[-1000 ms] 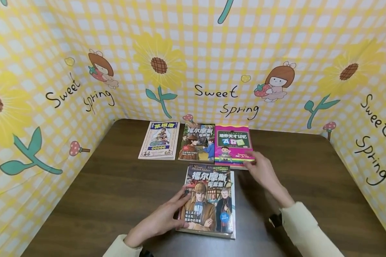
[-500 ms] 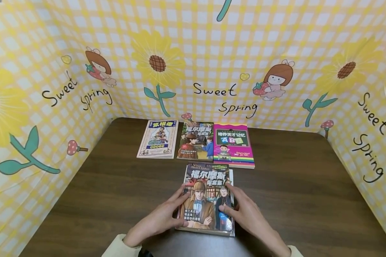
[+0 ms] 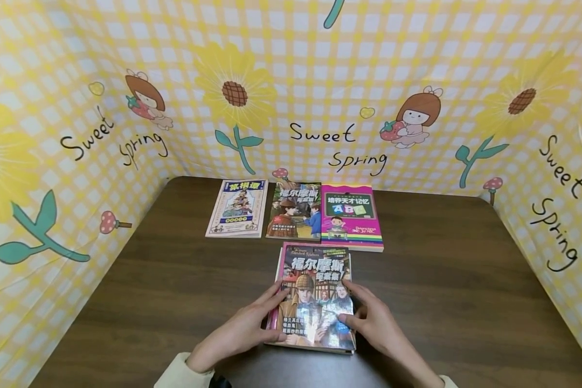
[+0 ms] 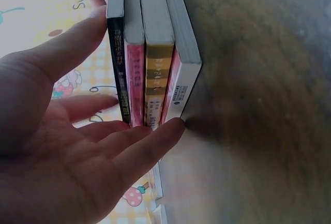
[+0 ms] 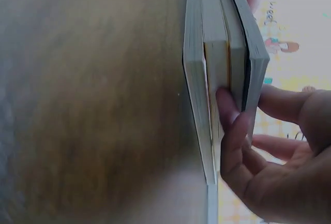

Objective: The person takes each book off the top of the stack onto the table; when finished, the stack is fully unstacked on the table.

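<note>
In the head view a stack of several books (image 3: 315, 302) lies on the near middle of the table. Its top book has a dark cover with a person in a checked cap, and a pink cover edge shows along its left. My left hand (image 3: 247, 328) holds the spine side, its thumb by the lower corner. Black, pink, gold and white spines (image 4: 135, 87) face its fingertips in the left wrist view. Opposite, my right hand (image 3: 378, 323) grips the page-edge side, thumb on the top cover, fingers bent against the page edges (image 5: 216, 69) in the right wrist view.
Behind the stack, a pale book (image 3: 236, 209), a second detective book (image 3: 295, 213) and a magenta ABC book (image 3: 352, 218) lie in a row. A yellow checked cloth (image 3: 320, 81) walls the brown table (image 3: 441, 269) at the back and sides.
My right hand has come from the magenta book to the right side of the stack. The top book has shifted slightly right, baring a pink edge at its left. The left hand stays put.
</note>
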Available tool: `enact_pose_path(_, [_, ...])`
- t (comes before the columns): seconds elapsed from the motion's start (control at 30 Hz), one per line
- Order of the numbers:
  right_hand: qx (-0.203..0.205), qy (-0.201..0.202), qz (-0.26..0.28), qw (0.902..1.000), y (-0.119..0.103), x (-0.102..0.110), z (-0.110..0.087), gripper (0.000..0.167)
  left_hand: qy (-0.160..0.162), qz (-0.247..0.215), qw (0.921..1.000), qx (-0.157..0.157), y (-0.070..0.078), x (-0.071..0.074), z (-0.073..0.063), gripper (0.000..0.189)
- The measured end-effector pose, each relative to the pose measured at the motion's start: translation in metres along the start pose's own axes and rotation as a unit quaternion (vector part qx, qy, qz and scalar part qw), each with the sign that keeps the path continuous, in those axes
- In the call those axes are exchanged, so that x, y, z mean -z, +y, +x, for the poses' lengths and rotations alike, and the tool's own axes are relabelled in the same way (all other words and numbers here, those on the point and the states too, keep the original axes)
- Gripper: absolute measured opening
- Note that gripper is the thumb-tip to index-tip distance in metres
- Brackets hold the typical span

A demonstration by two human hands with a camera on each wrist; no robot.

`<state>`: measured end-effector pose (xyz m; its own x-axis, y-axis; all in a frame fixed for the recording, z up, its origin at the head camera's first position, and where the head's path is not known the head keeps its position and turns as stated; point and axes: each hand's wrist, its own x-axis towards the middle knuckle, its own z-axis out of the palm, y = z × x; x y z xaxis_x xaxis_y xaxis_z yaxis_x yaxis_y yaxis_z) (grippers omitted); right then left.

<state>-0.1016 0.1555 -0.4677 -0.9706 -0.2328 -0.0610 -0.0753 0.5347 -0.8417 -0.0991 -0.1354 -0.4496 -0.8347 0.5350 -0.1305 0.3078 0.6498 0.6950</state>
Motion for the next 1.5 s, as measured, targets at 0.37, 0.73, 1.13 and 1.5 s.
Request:
enact_pose_path(0.37, [-0.003, -0.055, 0.085, 0.9948, 0.008, 0.027, -0.005, 0.067, 0.006, 0.003, 1.0000, -0.007, 0.002, -0.001, 0.001, 0.081])
enact_pose_path(0.73, [-0.055, -0.066, 0.170, 0.9817, 0.011, 0.071, -0.005, 0.073, -0.003, 0.008, 0.9999, -0.007, 0.001, 0.000, 0.001, 0.074])
enact_pose_path(1.13, [-0.060, 0.057, 0.179, 0.9803, 0.044, 0.159, 0.019, 0.070, -0.009, 0.011, 0.9998, -0.015, -0.002, -0.002, 0.001, 0.073])
enact_pose_path(1.5, [-0.097, 0.057, 0.098, 0.9888, 0.064, 0.222, 0.079, 0.070, -0.008, -0.005, 0.9999, -0.010, -0.002, -0.002, -0.002, 0.074])
